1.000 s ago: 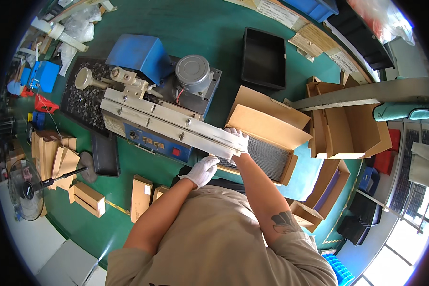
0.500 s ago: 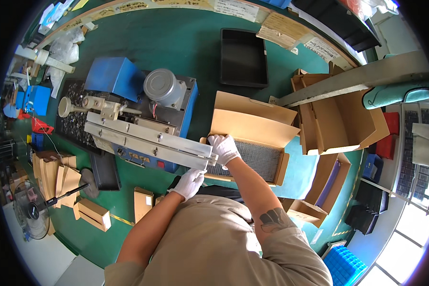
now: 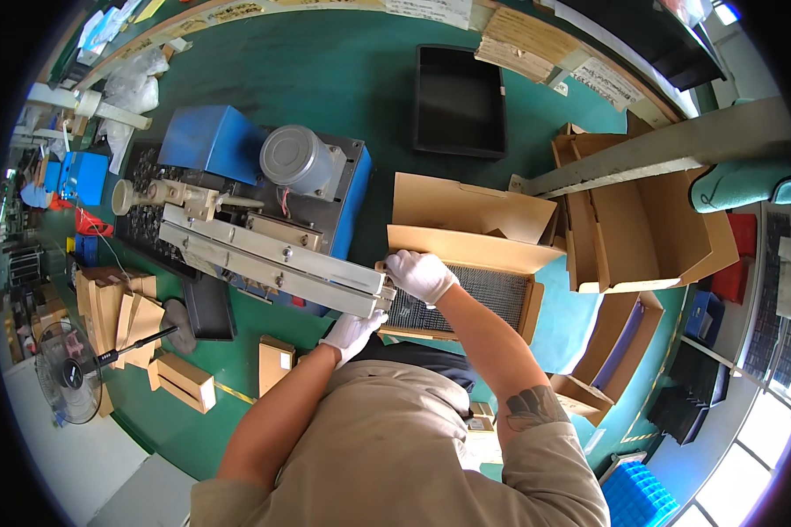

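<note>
My white-gloved left hand (image 3: 352, 335) is closed at the near side of the end of a long metal rail (image 3: 272, 264). Its fingertips meet the rail's tip, and whatever they pinch is too small to make out. Just across from it, my gloved right hand (image 3: 421, 277) has its fingers curled down beside the same rail end, over the left edge of an open cardboard box (image 3: 531, 312). Rows of small, thin dark-grey parts (image 3: 488, 294) fill that box. The rail belongs to a bench machine with a blue housing (image 3: 211, 143) and a round grey motor (image 3: 292, 156).
A black tray (image 3: 461, 101) lies at the back of the green bench. Empty cardboard boxes (image 3: 650, 233) stand at the right beneath a slanted metal beam (image 3: 659, 158). At the left are a fan (image 3: 68, 371), another dark tray (image 3: 209, 307) and folded cardboard (image 3: 119, 316).
The whole view has shifted slightly. My right hand's fingers have come a little closer to the rail end, while my left hand stays by the rail's tip.
</note>
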Demonstrator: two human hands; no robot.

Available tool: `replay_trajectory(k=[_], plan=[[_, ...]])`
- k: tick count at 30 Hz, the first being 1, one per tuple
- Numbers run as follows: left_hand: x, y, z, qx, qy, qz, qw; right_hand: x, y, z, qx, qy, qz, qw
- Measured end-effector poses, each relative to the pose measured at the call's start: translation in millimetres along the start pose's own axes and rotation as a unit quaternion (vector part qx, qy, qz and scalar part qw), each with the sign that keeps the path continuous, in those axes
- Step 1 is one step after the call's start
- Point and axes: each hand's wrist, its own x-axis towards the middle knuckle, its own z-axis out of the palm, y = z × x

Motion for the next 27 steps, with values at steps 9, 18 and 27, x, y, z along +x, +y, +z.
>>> replay_trajectory(k=[9,18,27], plan=[[45,26,41,-0.541,0.038,-0.034,0.84,-27,-28,-64,0.233,0.133,0.444,0.855],[27,136,66,-0.551,-0.093,-0.12,0.821,-30,-72,-89,0.148,0.253,0.385,0.875],[46,125,88,-0.658,-0.142,-0.069,0.736,-37,-67,-117,-0.036,0.24,0.283,0.928]])
